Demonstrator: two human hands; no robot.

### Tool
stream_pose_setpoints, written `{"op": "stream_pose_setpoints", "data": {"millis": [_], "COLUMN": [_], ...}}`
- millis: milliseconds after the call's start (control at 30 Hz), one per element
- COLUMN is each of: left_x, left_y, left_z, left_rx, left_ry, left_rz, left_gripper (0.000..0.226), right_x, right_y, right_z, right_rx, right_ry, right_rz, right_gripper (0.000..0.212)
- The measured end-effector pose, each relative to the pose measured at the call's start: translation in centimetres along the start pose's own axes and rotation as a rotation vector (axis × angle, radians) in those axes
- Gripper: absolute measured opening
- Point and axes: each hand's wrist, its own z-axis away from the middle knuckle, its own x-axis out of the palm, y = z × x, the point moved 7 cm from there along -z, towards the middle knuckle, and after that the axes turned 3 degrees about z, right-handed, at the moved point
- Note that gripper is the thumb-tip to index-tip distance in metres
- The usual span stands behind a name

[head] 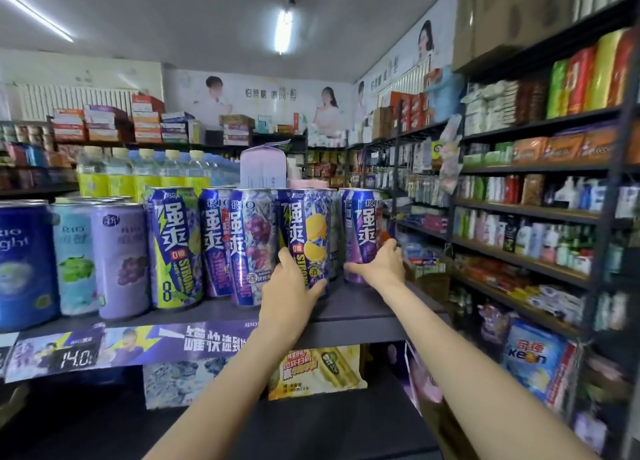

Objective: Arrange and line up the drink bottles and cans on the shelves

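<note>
Purple-blue tall cans are stood upright on the shelf [363, 315], long axes vertical. Lemon can [308, 241] is gripped low on its body by the left hand [292, 286], fingers curled round it. Far-right can [360, 234] is held by the right hand [382, 263], thumb across the front, fingers wrapped behind. Both cans lie directly ahead of the hands, at the right end of the row. A gap is seen between the two cans; grape can [247, 244] is touching the lemon can's left side. Judged next: sideways slide to close the gap, bases kept flat.
</note>
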Motion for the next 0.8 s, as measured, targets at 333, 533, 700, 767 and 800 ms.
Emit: {"op": "stream_pose_setpoints", "data": {"millis": [333,533,700,767,800], "left_x": [0.8,0.7,0.6,0.4,0.2], "left_y": [-0.3,0.7,1.1,1.2,1.3], "left_z": [0.0,-0.7,-0.6,-0.4,-0.2], "left_rx": [-0.02,-0.076,-0.09,-0.076,-0.063], "left_ry": [-0.011,0.018,0.025,0.023,0.018], "left_rz": [-0.066,-0.177,-0.18,-0.192,-0.191], "left_gripper": [0.079,0.086,0.081,0.08,0.079], "right_x": [0.3,-3.1,-4.0,-3.5,-2.9], "right_y": [0.5,0.1,-0.8,-2.0,-2.8], "right_z": [-0.4,2.0,3.0,3.6,4.1], "right_rx": [0.016,-0.152,-0.266,-0.317,-0.325], "right_ry": [-0.007,0.16,0.071,-0.07,-0.184], "right_rz": [-0.089,-0.228,-0.306,-0.41,-0.476], "right_gripper": [0.09,0.055,0.041,0.039,0.043]}}
